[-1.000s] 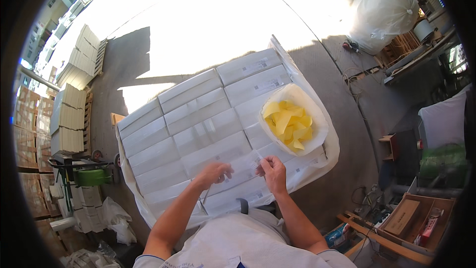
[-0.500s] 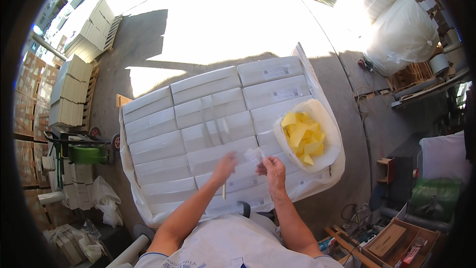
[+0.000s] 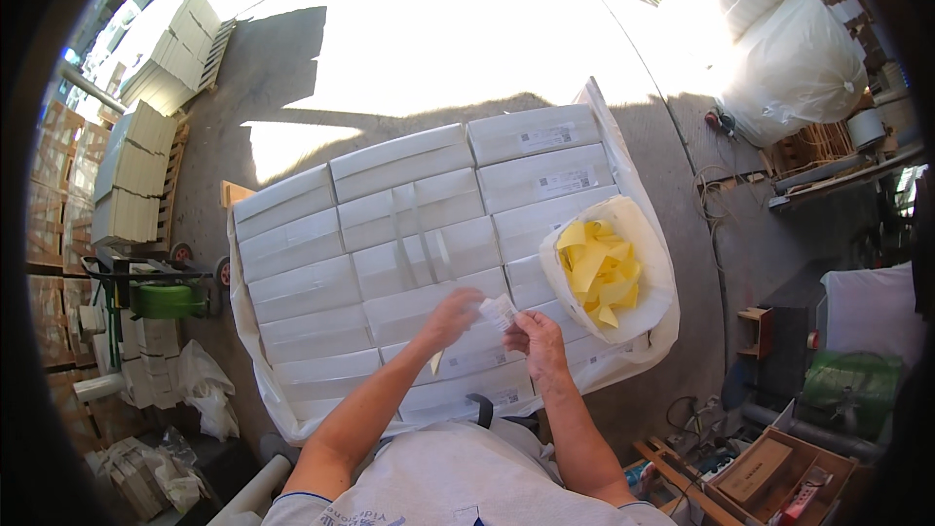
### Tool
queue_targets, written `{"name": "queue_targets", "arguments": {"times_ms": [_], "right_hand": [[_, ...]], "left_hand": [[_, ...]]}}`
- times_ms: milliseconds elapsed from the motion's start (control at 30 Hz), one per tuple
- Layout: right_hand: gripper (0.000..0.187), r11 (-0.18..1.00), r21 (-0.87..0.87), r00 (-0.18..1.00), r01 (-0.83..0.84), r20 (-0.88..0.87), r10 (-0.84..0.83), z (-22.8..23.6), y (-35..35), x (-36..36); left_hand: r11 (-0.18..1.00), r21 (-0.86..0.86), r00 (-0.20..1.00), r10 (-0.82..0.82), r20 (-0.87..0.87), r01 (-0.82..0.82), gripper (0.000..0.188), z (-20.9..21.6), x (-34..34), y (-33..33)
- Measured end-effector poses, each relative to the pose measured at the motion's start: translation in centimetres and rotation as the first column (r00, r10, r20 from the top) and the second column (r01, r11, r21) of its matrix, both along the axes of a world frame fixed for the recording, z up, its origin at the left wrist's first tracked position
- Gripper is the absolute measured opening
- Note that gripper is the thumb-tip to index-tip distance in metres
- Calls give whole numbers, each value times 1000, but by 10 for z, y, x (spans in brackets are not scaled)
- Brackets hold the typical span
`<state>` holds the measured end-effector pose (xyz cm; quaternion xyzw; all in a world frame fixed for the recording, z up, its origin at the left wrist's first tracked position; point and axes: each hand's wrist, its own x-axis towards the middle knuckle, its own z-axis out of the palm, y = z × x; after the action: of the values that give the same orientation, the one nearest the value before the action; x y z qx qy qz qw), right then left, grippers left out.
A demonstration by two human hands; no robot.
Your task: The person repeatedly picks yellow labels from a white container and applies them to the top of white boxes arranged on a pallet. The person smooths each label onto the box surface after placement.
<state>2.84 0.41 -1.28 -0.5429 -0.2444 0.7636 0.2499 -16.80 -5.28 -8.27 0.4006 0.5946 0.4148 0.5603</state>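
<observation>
In my right hand point(image 3: 535, 337), fingers and thumb are pinched on a small white printed label point(image 3: 500, 313). My left hand point(image 3: 452, 319) is just to the left of the label, its fingers smeared by motion. A narrow pale yellow strip point(image 3: 435, 362) shows below the left hand; whether that hand holds it cannot be told. Both hands are over rows of long white boxes point(image 3: 420, 209), some with printed labels on their ends. A white bag with a rolled rim point(image 3: 657, 304) rests on the boxes at the right, holding crumpled yellow paper pieces point(image 3: 596, 268).
White plastic wrap point(image 3: 251, 336) runs round the box stack. Pallets of pale boxes point(image 3: 131, 180) and a green strap reel point(image 3: 168, 302) on a wheeled cart stand left. At right are a large plastic bag point(image 3: 794, 68), a loose cable point(image 3: 716, 200) and a wooden tool box point(image 3: 779, 482).
My left hand has shifted slightly right and up, closer to the label. The label has turned and shows more clearly in my right hand. The yellow strip has moved slightly up and left.
</observation>
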Motion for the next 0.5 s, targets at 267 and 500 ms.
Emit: {"name": "queue_targets", "arguments": {"times_ms": [267,500], "right_hand": [[18,996,54,996,66,60,-69,-7,6,-2],[20,951,303,971,63,203,-128,-31,16,-9]], "left_hand": [[997,-60,959,-66,-276,51,19,-10,-9,2],[974,-124,776,-227,-588,190,19,3,-25,29]]}}
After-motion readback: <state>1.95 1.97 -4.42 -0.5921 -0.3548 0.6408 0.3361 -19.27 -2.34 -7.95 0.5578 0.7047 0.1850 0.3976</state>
